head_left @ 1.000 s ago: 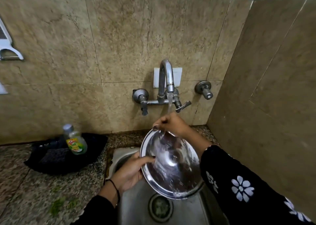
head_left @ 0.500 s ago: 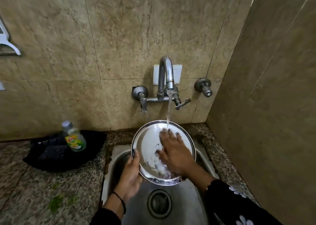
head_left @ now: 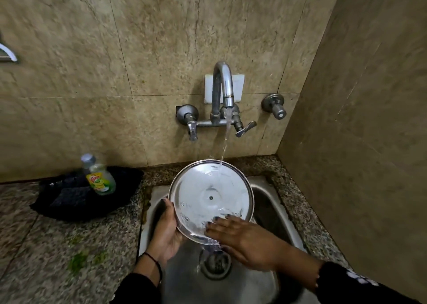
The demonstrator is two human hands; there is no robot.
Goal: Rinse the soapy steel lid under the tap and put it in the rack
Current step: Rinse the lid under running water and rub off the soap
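Observation:
A round steel lid [head_left: 208,195] is tilted over the sink [head_left: 265,202], its inner face toward me. Water from the tap [head_left: 223,89] falls on its upper right rim and runs down off the lower edge. My left hand [head_left: 167,232] grips the lid's lower left rim from behind. My right hand [head_left: 245,239] lies flat with fingers spread, fingertips touching the lid's lower inner face. No rack is in view.
A dish soap bottle [head_left: 99,176] stands on a black cloth [head_left: 69,202] on the granite counter to the left. The sink drain [head_left: 216,264] lies below the lid. Tiled walls close in behind and on the right. A second tap knob [head_left: 276,106] juts from the wall.
My right hand has slid from the lid's middle down to its lower edge. The lid's inner face now shows, wet and free of the hand.

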